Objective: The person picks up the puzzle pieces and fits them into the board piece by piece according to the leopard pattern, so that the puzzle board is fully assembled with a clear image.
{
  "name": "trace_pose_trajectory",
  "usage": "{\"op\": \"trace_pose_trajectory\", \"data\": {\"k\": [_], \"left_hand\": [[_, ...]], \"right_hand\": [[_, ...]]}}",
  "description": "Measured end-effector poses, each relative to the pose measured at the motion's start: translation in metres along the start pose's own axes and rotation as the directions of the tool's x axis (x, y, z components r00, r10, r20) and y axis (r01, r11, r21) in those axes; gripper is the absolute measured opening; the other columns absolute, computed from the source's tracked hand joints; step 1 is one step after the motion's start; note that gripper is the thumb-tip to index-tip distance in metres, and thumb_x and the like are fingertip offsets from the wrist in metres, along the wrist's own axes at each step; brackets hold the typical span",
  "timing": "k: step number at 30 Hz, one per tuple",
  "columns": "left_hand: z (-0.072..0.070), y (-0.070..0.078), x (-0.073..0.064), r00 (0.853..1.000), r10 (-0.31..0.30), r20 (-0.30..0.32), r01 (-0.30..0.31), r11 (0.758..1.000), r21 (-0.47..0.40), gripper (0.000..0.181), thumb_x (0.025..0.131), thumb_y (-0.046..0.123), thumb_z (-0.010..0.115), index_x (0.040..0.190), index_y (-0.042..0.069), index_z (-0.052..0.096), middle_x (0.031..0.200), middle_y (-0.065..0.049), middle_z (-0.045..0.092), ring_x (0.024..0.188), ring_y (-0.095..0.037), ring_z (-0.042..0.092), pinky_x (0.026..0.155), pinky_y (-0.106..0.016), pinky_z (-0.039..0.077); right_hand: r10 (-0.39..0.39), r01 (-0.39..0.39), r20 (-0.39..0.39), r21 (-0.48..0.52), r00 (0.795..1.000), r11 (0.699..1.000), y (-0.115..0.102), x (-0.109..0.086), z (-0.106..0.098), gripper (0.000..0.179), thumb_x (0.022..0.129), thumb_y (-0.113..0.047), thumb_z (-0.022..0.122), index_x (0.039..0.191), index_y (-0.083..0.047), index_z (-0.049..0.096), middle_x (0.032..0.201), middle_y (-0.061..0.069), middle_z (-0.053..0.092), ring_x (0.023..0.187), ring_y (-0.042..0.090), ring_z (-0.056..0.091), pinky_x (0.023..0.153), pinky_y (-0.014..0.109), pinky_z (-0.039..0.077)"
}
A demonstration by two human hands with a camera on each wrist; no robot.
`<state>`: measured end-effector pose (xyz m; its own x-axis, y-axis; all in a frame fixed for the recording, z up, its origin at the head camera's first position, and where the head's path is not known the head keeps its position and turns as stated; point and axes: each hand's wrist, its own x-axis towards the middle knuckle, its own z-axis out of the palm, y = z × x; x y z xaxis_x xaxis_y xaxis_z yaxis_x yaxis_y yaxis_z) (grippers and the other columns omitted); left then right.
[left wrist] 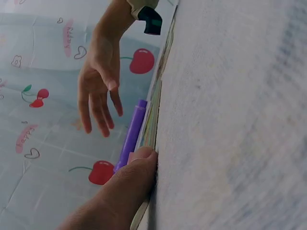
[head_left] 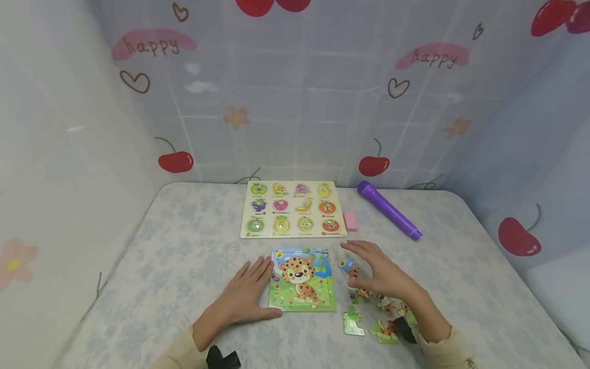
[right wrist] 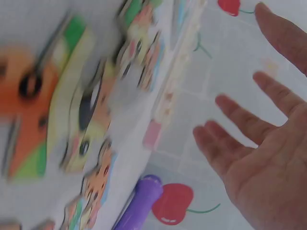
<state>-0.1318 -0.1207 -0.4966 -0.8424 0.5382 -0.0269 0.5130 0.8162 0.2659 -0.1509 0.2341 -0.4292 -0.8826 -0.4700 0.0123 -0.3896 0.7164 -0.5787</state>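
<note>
A square leopard picture board (head_left: 301,279) lies flat on the table in front of the person. The left hand (head_left: 249,292) rests at its left edge, fingers straight and thumb stretched along the near left corner. Over the loose jigsaw pieces (head_left: 353,324) to the right of the board, the right hand (head_left: 380,269) hovers with fingers spread and nothing held. Part of the pile is hidden beneath that hand and wrist. In the right wrist view, several jigsaw pieces (right wrist: 91,115) with orange, yellow and green print lie on the table, apart from the spread fingers (right wrist: 240,120).
Behind the leopard board lies a wooden fruit puzzle board (head_left: 292,218) with several knobbed fruits. A pink block (head_left: 350,221) touches its right side. Farther right, a purple microphone-shaped stick (head_left: 389,210) lies diagonally. A printed curtain (head_left: 295,102) encloses the table (head_left: 152,266) at the back and sides.
</note>
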Motion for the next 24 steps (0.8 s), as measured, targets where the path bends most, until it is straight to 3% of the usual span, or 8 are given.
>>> {"op": "trace_pose_trajectory", "data": {"k": [4,10,16,24], "left_hand": [[0.001,-0.002,0.0,1.0,0.002,-0.005,-0.002,1.0,-0.003,0.115,0.075,0.085,0.048,0.157,0.01,0.018,0.165,-0.006,0.016,0.152,-0.026,0.015,0.122,-0.052,0.016],[0.002,-0.001,0.0,1.0,0.008,-0.006,-0.008,1.0,-0.02,0.114,0.075,0.085,0.049,0.157,0.01,0.018,0.165,-0.006,0.015,0.153,-0.026,0.014,0.122,-0.052,0.015],[0.005,-0.002,0.0,1.0,0.0,-0.008,-0.001,1.0,-0.029,0.115,0.075,0.086,0.048,0.157,0.011,0.017,0.165,-0.006,0.015,0.153,-0.026,0.014,0.122,-0.052,0.015],[0.004,-0.002,0.0,1.0,-0.006,-0.011,0.005,1.0,-0.03,0.115,0.075,0.086,0.047,0.157,0.011,0.016,0.165,-0.005,0.013,0.153,-0.025,0.012,0.123,-0.052,0.013]], "right_hand": [[0.009,-0.011,0.082,0.034,0.997,0.999,0.015,0.008,-0.008,0.067,0.079,-0.02,0.081,0.14,-0.02,0.052,0.143,0.009,0.05,0.133,0.036,0.043,0.103,0.061,0.042],[-0.021,0.006,0.193,0.081,0.981,0.997,0.035,0.019,-0.011,0.065,0.078,-0.018,0.081,0.137,-0.011,0.054,0.136,0.008,0.058,0.123,0.033,0.053,0.103,0.057,0.044],[-0.023,0.007,0.225,0.072,0.974,0.997,0.044,0.03,-0.012,0.062,0.077,-0.014,0.082,0.134,-0.008,0.057,0.128,0.008,0.061,0.118,0.031,0.055,0.101,0.055,0.045],[0.015,-0.015,0.228,-0.002,0.974,1.0,0.051,0.039,-0.01,0.043,0.075,-0.014,0.082,0.116,-0.013,0.069,0.114,0.001,0.066,0.108,0.023,0.059,0.093,0.045,0.05]]}}
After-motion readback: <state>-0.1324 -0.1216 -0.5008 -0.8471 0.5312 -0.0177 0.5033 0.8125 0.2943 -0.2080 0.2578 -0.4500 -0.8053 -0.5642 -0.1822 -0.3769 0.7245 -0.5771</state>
